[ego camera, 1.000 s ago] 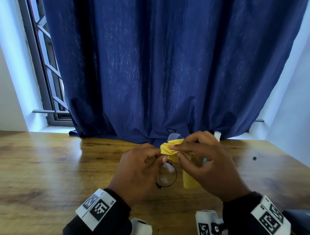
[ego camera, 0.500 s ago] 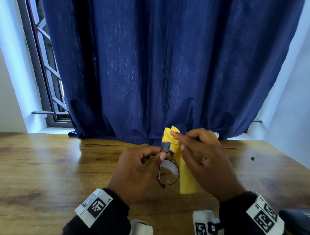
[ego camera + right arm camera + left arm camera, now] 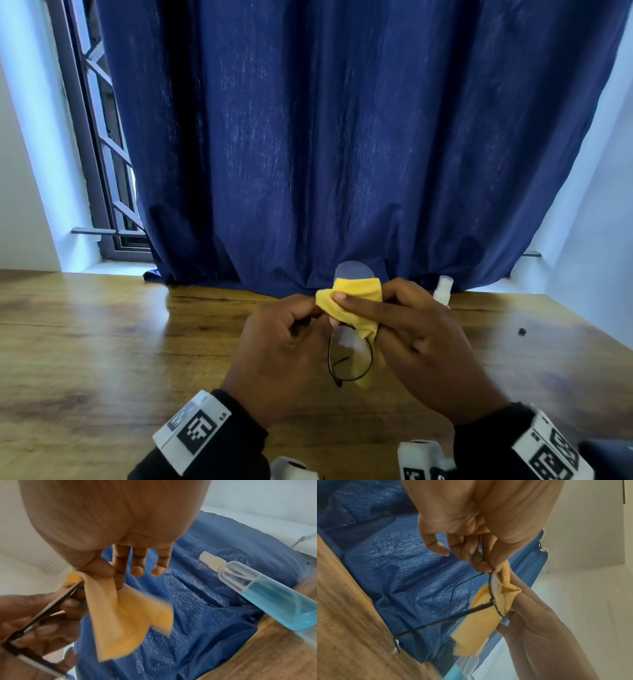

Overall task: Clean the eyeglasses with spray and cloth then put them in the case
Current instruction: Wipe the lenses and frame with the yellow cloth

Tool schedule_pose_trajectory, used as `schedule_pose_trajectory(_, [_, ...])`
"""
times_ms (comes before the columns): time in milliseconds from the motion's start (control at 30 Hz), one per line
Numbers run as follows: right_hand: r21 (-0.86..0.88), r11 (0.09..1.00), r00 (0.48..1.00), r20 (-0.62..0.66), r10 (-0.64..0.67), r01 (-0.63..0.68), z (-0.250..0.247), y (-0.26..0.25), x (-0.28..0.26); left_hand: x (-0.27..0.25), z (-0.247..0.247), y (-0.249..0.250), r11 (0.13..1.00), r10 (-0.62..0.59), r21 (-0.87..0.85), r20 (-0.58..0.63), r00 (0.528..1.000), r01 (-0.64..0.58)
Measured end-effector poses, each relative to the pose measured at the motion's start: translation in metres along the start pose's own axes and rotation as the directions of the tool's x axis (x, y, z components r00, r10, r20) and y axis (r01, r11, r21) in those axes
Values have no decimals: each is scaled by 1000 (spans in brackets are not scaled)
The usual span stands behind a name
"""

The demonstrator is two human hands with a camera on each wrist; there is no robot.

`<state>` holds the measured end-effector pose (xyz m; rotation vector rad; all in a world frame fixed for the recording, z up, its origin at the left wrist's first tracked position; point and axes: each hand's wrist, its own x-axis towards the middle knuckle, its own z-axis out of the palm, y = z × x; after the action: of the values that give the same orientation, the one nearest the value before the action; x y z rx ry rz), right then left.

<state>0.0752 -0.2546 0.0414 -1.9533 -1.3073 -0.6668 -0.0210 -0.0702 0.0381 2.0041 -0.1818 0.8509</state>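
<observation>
Holding the eyeglasses (image 3: 349, 356) up over the table (image 3: 102, 342), you have them between both hands in front of you, one lens hanging free below and the other wrapped in the yellow cloth (image 3: 356, 301). Your left hand (image 3: 277, 356) pinches the thin dark frame near the bridge, fingers curled round it; the wrist view shows one temple arm trailing off toward the table. Your right hand (image 3: 421, 346) pinches the cloth between thumb and forefinger against the upper lens, while the other fingers (image 3: 137, 561) stand loose and the rest of the cloth (image 3: 126, 615) dangles under it.

Beyond your right hand stands the spray bottle (image 3: 443, 291), upright on the table near the curtain's hem (clear plastic, white nozzle, blue liquid (image 3: 281, 601) filling roughly the lower part). Your right hand hides most of it from the head view.

Behind everything hangs a dark blue curtain (image 3: 342, 137), with a barred window (image 3: 99, 137) showing at its left edge. A small dark speck (image 3: 521, 331) lies on the table at far right.
</observation>
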Motion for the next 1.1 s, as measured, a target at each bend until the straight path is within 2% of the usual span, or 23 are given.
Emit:
schedule_pose_trajectory(100, [-59,997,998,-44,41,-43,-1,3,0,1,-2,1,998,-13,-55,16,1000,14])
schedule_pose_trajectory(167, [-104,991,996,35,85,-81,-1,0,2,0,-1,4,999,-3,-54,39,999,5])
schedule_pose_trajectory(267, [-80,996,992,121,41,-32,1,-2,2,0,1,0,1000,-7,1,28,1000,7])
schedule_pose_trajectory(367, [-56,998,1000,7,1,0,-1,4,1,2,-3,-2,999,-32,-22,3,999,32])
schedule_pose_trajectory(433, [-88,995,998,-42,38,-42,-1,8,0,3,-5,-1,996,-42,-75,14,999,43])
schedule_pose_trajectory(533, [-116,990,995,49,87,-81,0,5,3,2,-2,1,997,-12,-69,44,999,15])
schedule_pose_trajectory(600, [-92,995,991,122,52,-41,1,0,3,0,2,0,999,-11,-34,38,999,12])
schedule_pose_trajectory(700, [-65,998,999,50,3,0,1,1,2,1,1,-5,999,-33,-19,6,999,33])
schedule_pose_trajectory(800, [-67,994,996,-36,85,-87,-1,7,2,3,-2,-5,999,-30,-41,11,1000,30])
schedule_pose_trajectory(867, [-77,989,992,21,127,-125,0,6,3,2,0,-1,998,-18,-56,30,999,20])
schedule_pose_trajectory(967, [-48,996,989,124,79,-73,2,0,3,1,2,-3,999,-21,-27,19,1000,21])
schedule_pose_trajectory(1033, [-48,997,994,88,63,-59,0,2,2,3,0,-7,999,-33,-22,7,999,33])
schedule_pose_trajectory(1100, [-66,993,994,31,103,-101,-1,8,2,4,-4,-8,999,-34,-31,-5,999,33])
